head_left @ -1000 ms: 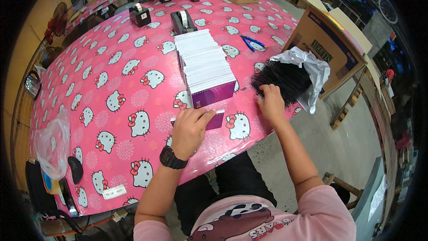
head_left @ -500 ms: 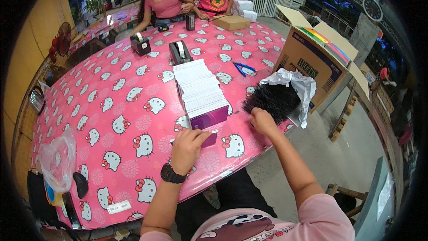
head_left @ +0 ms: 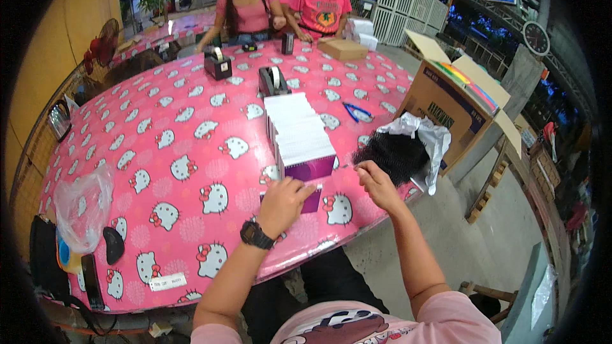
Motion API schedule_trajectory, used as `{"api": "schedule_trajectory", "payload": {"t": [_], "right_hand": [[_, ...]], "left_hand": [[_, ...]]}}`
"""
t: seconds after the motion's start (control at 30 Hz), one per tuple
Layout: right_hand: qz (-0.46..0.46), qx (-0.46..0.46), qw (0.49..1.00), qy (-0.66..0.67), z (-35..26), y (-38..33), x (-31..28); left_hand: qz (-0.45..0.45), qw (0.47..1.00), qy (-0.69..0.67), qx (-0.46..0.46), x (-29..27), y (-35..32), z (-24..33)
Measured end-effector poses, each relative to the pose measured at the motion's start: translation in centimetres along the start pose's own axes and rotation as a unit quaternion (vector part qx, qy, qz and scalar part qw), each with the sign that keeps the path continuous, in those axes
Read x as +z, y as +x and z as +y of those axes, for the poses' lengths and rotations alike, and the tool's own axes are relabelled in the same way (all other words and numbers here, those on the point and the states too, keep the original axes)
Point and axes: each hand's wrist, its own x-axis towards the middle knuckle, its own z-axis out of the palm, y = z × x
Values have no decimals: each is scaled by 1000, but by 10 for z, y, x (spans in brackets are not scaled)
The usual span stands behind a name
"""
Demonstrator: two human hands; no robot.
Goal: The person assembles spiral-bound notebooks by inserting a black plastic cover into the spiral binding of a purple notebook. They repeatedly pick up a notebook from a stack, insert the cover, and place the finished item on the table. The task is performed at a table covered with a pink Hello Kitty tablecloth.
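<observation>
A long block of upright white-paged, purple-covered notepads (head_left: pixel 299 134) stands in a row in the middle of the table, with punched-looking edges facing up. Just in front of it, my left hand (head_left: pixel 287 204) closes over a single purple notepad (head_left: pixel 311 202), fingers along its top edge. My right hand (head_left: pixel 377 186) is pinched in the air to the right of the block. A short thin dark piece, seemingly a black binding wire (head_left: pixel 347 166), sticks out from its fingertips. Beside that hand, a heap of black ridged binding wires (head_left: pixel 396 153) lies in crumpled white wrapping (head_left: pixel 435 146).
Blue-handled pliers (head_left: pixel 358 113) and two black tape dispensers (head_left: pixel 218 64) lie beyond. An open cardboard box (head_left: pixel 440 105) stands at the right edge. A plastic bag (head_left: pixel 83 207) and black computer mouse (head_left: pixel 114 245) sit left. Several people in pink stand across the table (head_left: pixel 191 114).
My right hand has drawn away from the black heap, toward the notepads, with a thin dark piece at its fingertips. My left hand stays on the single notepad. The view has tilted up.
</observation>
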Motion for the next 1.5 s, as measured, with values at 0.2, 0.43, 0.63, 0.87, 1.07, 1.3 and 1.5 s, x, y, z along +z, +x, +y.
{"api": "schedule_trajectory", "payload": {"t": [0.2,0.43,0.63,0.87,1.07,1.3,1.5], "right_hand": [[-27,47,992,110,-10,-31,41],[-63,20,995,70,-30,-25,70],[-112,47,990,76,-30,-13,72],[-129,69,967,209,-22,-10,54],[-90,42,975,201,-24,-12,52],[-41,-95,992,74,-20,-11,56],[-51,-107,991,59,-23,-12,57]], "left_hand": [[-12,1000,-28,1,-8,4,0],[-17,1000,-8,15,-11,-4,0],[19,998,-3,-61,-4,-2,1],[37,995,-26,-91,3,-4,2],[11,996,-53,-69,-9,-1,3],[24,996,-53,-72,-3,-2,3],[24,995,-61,-75,-2,-3,4]]}}
